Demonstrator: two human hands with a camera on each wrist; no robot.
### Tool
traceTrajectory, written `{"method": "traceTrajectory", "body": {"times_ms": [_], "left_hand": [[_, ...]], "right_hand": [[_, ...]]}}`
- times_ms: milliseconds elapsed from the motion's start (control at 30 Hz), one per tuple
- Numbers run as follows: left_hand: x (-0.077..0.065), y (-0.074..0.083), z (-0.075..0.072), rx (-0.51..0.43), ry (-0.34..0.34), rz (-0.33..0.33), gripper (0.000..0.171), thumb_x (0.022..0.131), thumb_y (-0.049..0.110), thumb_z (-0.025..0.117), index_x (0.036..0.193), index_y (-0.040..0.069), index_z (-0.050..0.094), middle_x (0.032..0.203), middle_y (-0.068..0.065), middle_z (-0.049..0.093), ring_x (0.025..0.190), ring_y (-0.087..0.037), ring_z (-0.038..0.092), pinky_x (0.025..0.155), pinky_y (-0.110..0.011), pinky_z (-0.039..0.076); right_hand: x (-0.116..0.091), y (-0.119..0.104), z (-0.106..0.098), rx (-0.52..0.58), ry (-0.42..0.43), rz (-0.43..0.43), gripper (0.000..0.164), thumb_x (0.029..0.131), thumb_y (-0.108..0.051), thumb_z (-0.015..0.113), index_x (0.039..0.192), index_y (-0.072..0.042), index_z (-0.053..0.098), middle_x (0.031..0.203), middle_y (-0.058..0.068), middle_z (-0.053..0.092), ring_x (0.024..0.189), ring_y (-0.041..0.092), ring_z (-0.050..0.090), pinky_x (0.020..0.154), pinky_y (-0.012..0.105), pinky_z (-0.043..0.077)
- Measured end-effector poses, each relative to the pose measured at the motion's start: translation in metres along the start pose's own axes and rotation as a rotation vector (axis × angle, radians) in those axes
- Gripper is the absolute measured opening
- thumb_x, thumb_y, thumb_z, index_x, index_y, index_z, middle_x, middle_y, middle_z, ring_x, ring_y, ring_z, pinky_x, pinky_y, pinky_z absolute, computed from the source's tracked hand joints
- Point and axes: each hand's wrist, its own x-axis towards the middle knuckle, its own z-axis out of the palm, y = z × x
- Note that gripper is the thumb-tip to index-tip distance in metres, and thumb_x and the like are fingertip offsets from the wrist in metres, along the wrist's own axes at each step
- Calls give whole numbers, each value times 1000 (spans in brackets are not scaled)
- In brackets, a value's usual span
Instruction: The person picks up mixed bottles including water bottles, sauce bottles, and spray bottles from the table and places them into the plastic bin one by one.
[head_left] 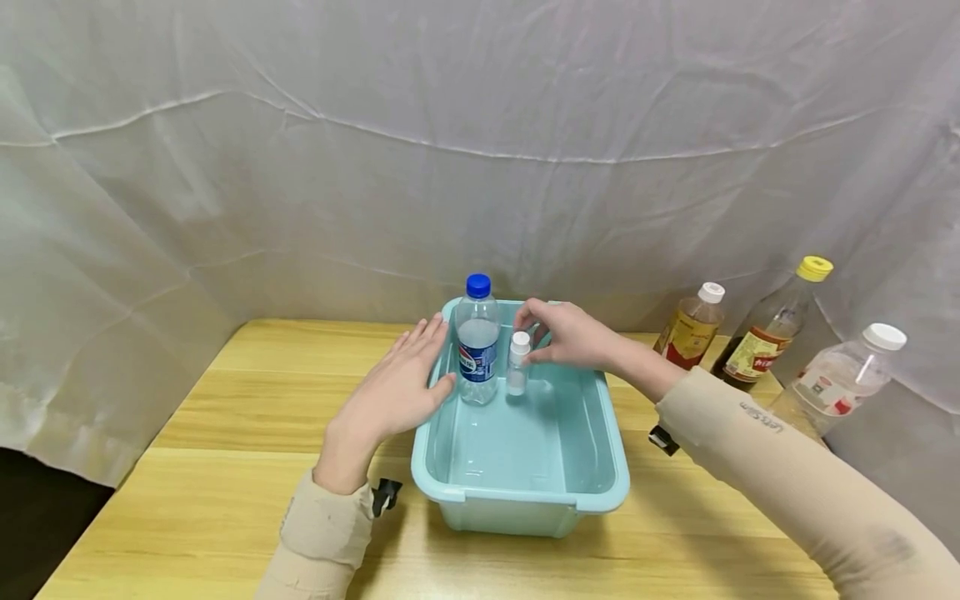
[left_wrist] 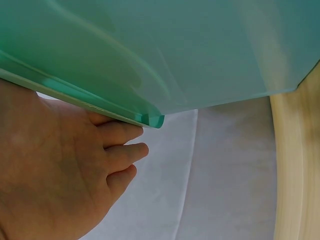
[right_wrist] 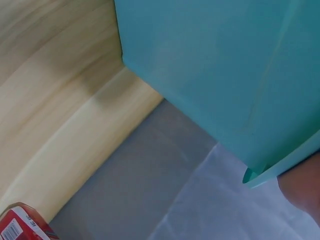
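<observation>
A light blue plastic basin [head_left: 517, 500] stands on the wooden table. Inside, towards the back left, a clear plastic drink bottle [head_left: 477, 333] with a blue cap and blue label is upright. To its right is a small clear bottle [head_left: 517, 375] with a white cap, also upright. My right hand [head_left: 573, 333] reaches over the basin's right side and pinches this small bottle near its cap between thumb and fingers. My left hand [head_left: 397, 383] lies with fingers extended along the basin's left rim. In the left wrist view its fingers [left_wrist: 122, 156] show below the rim.
Right of the basin stand a bottle with a yellow-red label [head_left: 686, 329], a dark-liquid bottle with a yellow cap [head_left: 772, 329] and a clear white-capped bottle [head_left: 843, 379]. Grey cloth [head_left: 480, 150] hangs behind the table [head_left: 247, 417].
</observation>
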Motion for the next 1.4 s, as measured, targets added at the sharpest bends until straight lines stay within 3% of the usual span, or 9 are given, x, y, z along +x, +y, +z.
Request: {"method": "traceTrajectory", "body": {"times_ms": [233,367,600,833,1067,1400], "left_hand": [[0,1,1,2,8,4,77,105,39,53,165,4,19,174,-13,11,160,-29,6,130,-47,9],[0,1,0,-3,5,1,77,105,39,53,165,3,19,174,-12,11,160,-29,7,131,-46,9],[0,1,0,0,11,6,77,105,40,52,165,3,20,174,-11,11,160,-29,7,130,-47,10],[-1,2,1,2,10,4,78,105,41,52,165,3,20,174,-11,10,160,-29,7,130,-47,10],[-1,1,1,0,8,0,77,105,41,52,165,4,20,174,-10,10,160,-29,7,130,-47,10],[0,0,2,2,8,0,78,105,42,52,165,4,19,174,-9,9,161,-28,6,130,-46,9]], "right_hand": [[2,-1,1,-168,-73,-56,43,83,-6,87,116,-11,59,110,5,74,92,22,73,87,38,62],[4,-4,2,-236,-124,-17,44,85,-11,87,119,-12,59,114,6,73,95,26,73,86,36,62],[5,-4,4,-369,-147,-7,42,89,-19,85,121,-15,57,108,2,73,84,16,70,79,36,62],[4,-4,5,-387,-179,-8,42,91,-24,83,123,-16,57,114,2,74,89,17,71,84,36,62],[5,-4,7,-403,-170,25,41,90,-24,83,123,-17,60,109,4,73,88,19,68,81,38,61],[6,-7,4,-348,-155,30,32,95,-21,77,124,-13,66,120,6,72,102,28,70,90,42,60]]}}
